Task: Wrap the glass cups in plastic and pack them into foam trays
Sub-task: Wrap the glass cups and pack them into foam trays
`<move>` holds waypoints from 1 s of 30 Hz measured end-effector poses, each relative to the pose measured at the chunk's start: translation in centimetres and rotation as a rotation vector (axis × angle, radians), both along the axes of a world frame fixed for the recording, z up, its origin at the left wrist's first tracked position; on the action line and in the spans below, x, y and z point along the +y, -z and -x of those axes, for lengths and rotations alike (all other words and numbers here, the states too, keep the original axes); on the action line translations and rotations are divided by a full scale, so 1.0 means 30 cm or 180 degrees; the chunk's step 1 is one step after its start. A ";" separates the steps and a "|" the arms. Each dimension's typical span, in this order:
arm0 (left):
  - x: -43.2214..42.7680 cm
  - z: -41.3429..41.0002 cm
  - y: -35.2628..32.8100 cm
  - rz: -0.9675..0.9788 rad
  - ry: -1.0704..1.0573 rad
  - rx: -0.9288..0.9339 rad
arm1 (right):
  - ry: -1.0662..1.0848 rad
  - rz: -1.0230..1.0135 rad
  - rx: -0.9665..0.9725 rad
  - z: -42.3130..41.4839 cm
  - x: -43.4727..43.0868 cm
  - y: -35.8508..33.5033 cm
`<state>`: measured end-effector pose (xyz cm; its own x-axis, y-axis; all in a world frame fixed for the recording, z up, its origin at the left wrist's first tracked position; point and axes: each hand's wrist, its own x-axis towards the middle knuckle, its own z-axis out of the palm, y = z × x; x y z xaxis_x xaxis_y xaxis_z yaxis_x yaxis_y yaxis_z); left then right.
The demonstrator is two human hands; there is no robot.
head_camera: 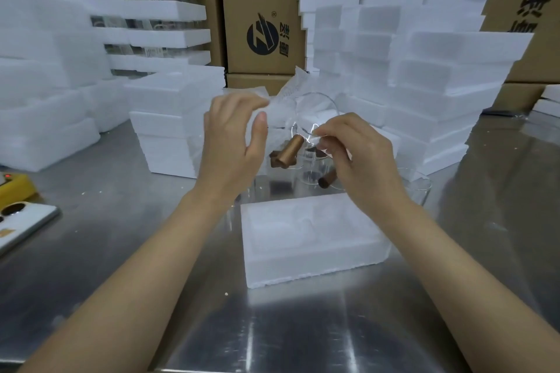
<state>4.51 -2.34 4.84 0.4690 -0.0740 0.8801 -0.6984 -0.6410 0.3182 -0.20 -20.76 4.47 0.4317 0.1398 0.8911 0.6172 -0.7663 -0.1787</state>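
Above the steel table I hold a clear glass cup (315,112) with a brown handle (291,151); its mouth faces me. My right hand (357,157) pinches the cup's rim. My left hand (235,142) holds a thin plastic wrap (283,97) beside the cup, fingers curled round it. Under my hands lies an open white foam tray (312,236) with moulded hollows. More glass cups with brown handles (327,180) stand on the table behind the tray, partly hidden by my hands.
Stacks of white foam trays (424,70) rise at the right, at the centre left (172,118) and the far left (45,100). Cardboard boxes (263,9) stand behind. A yellow device (15,188) and a phone (21,221) lie at the left edge.
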 end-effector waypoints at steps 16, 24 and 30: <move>0.057 -0.051 0.021 -0.0477 -0.0157 0.1365 | -0.1929 -0.3318 0.2690 0.003 0.004 -0.035; 0.053 -0.026 -0.025 0.0639 0.0531 0.2003 | -0.1474 -0.3352 0.2607 -0.014 -0.033 -0.031; 0.126 -0.099 0.036 -0.0855 -0.1622 0.1676 | -0.1545 -0.3075 0.2739 -0.013 -0.041 -0.033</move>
<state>7.46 1.43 3.76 0.8533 0.0838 0.5147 -0.0971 -0.9442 0.3146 0.17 -22.00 5.45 0.9765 -0.0817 0.1995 0.2093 0.1369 -0.9682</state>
